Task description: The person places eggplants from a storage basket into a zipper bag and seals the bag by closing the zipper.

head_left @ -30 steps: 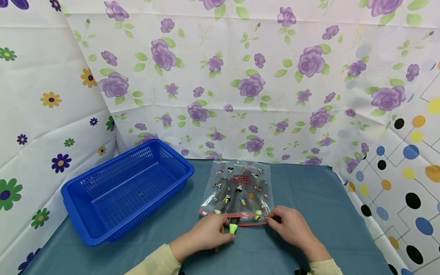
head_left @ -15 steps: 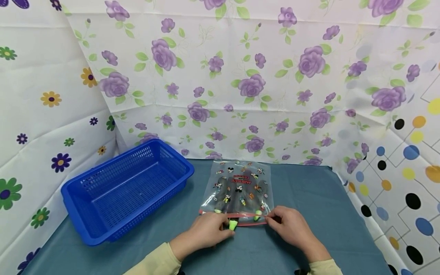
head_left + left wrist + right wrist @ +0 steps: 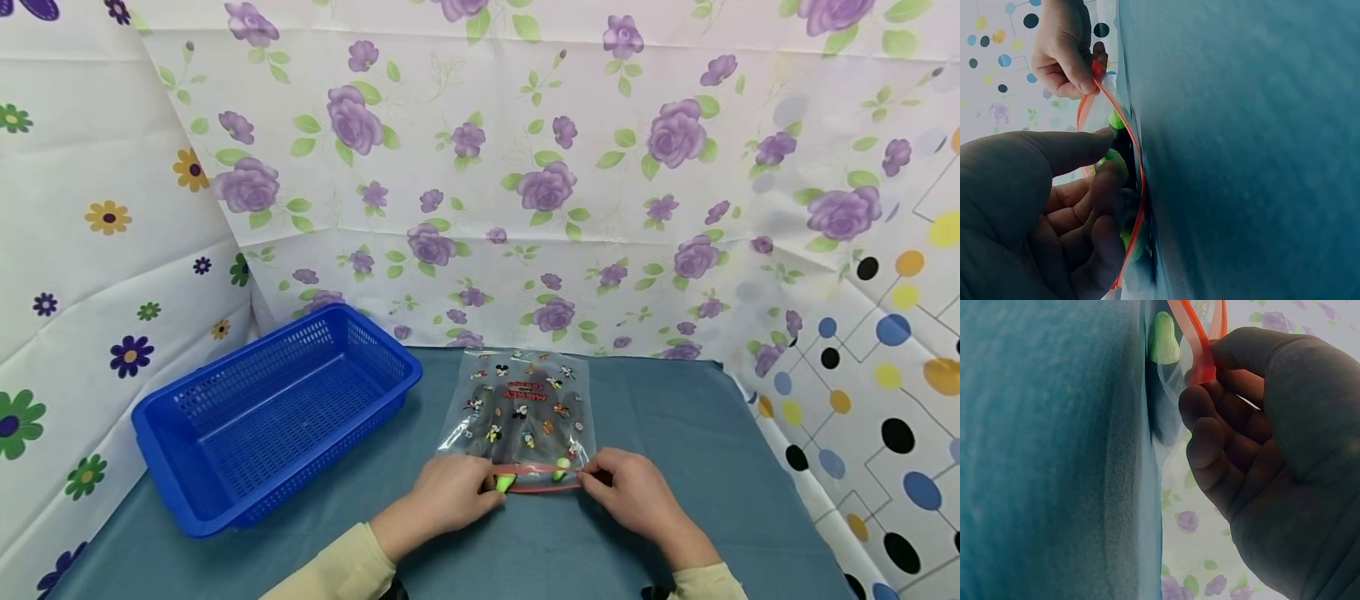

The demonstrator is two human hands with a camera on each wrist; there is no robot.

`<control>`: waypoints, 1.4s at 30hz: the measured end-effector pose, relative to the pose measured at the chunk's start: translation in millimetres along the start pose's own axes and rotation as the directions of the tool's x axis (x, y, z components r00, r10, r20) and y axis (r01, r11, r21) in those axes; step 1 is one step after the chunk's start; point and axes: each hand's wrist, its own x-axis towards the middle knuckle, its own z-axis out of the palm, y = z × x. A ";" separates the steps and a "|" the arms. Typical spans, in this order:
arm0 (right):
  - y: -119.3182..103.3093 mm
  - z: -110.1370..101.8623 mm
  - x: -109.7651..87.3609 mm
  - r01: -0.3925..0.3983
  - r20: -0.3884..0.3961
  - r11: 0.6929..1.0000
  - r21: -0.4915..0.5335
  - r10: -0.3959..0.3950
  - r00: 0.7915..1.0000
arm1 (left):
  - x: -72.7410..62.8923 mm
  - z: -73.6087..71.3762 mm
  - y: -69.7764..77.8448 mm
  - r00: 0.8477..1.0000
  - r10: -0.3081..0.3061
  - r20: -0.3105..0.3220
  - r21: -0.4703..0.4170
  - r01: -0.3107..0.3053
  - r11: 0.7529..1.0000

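A clear zip bag (image 3: 525, 400) printed with small cartoon figures lies on the blue-green cloth, its red-edged mouth toward me. Inside are several long dark shapes with bright green ends, which look like eggplants. At the left of the mouth, my left hand (image 3: 453, 496) pinches the green end of one eggplant (image 3: 1114, 164) between thumb and fingers; its dark body goes into the bag. My right hand (image 3: 637, 496) pinches the right corner of the red zip edge (image 3: 1202, 372). Another green-ended eggplant (image 3: 1164, 339) lies inside close to that corner.
A blue perforated plastic basket (image 3: 322, 458) stands on the cloth to the left, with nothing seen in it. Behind the bag hangs a white sheet (image 3: 465, 192) with purple roses. Patterned sheets also close off the left and right sides.
The eggplant in my left hand has slid farther into the bag, so less of its green end sticks out. My left hand has followed it slightly forward; my right hand keeps its place.
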 end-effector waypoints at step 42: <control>1.1 1.2 0.4 0.008 -0.007 1.000 -0.006 -0.008 1.000 | 15.9 -4.2 -14.6 0.995 0.046 -0.089 0.092 -0.038 0.995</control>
